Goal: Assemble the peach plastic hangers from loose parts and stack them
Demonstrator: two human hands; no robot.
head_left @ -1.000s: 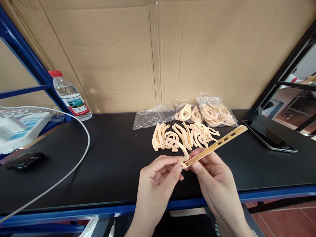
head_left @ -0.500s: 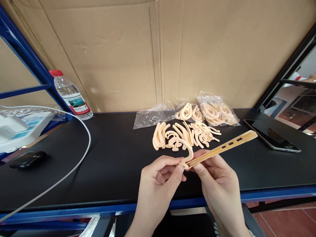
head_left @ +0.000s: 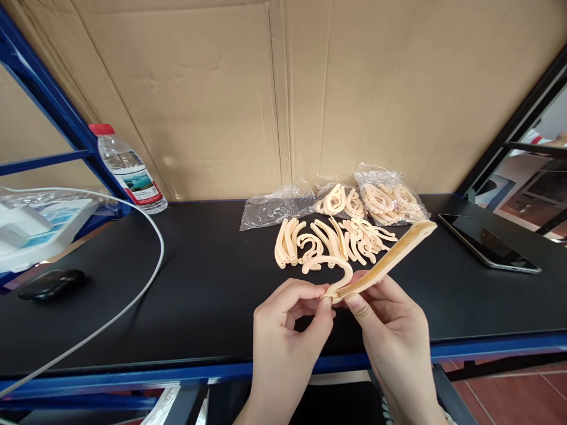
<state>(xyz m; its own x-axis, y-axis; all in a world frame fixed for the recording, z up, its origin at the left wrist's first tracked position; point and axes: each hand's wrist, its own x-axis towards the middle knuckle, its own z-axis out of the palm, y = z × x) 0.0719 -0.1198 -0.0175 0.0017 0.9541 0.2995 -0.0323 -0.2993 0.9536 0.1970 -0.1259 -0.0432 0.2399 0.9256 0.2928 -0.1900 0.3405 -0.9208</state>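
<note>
As the two hands meet low over the black table, the work looks to be at the fitting stage: a curved hook and a long bar come together end to end, right at the fingertips. Here's the left hand, thumb and forefinger closed in a narrow pinch on the foot of the hook. And the right hand has the bar near its lower end, thumb on the near side, fingers tucked behind. Whether the two parts are locked or merely touching, I cannot tell; fingers cover much of the joint. Any next move, I'd judge, calls for a steady right hand and fine turning or pressing from the left, with both ends kept in line.

Look where they lie relative to the grip! The hook rises out of the left pinch and curls back over it, its free tip towards the loose pieces. The bar slants up and away to the right, most of its length beyond the right fingers. Behind the loose pieces sit the filled bags and a flat bag, with the phone off to the right.
</note>
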